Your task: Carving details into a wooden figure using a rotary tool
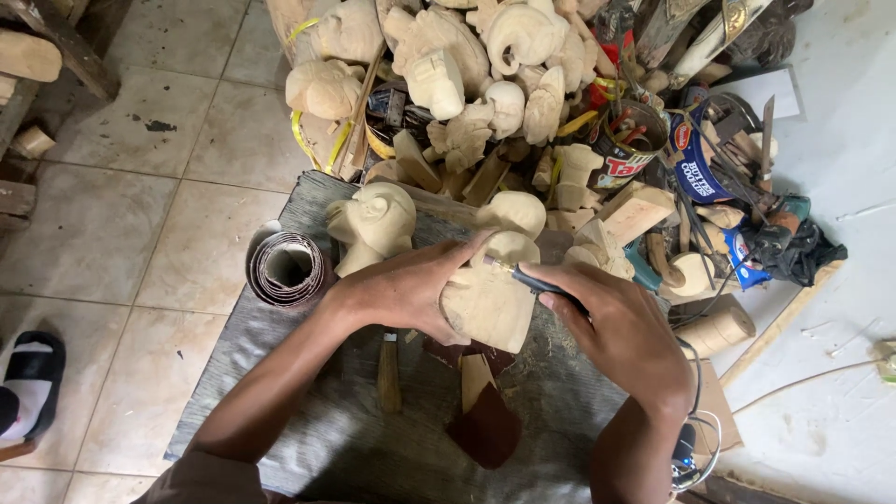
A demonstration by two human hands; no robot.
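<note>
A pale wooden carving (493, 301), rounded at its far end and cut flat at its near end, sits at the middle of a grey cloth-covered tabletop (280, 392); the person's left hand (406, 291) wraps its left side, fingers curled around the wood in a closed grip with the forefinger stretched along the top; the right hand (627, 329) comes in from the right, its grip pinched on a slim dark-handled tool (534, 279) whose metal tip touches the upper face of the carving. Just beyond, to the left, a carved wooden head (373, 224) stands upright on the cloth, apart from the left hand; a second rounded carving (513, 213) lies just behind the held piece. Left of the head a roll of sandpaper (286, 269) lies with its open end toward the camera. Near the person, under the forearms, a wooden-handled tool (388, 373) lies on the cloth beside dark brown scraps of sandpaper (485, 425). At the far side a heap of unfinished pale carvings (448, 65) is piled high, with round tins (627, 147) holding tools standing to its right; a spool of twine (721, 329) lies at the right edge of the tabletop. A thin cable (698, 411) loops beside the right wrist. On the tiled floor (140, 215) at far left, a black-and-white sandal (30, 383) is seen.
</note>
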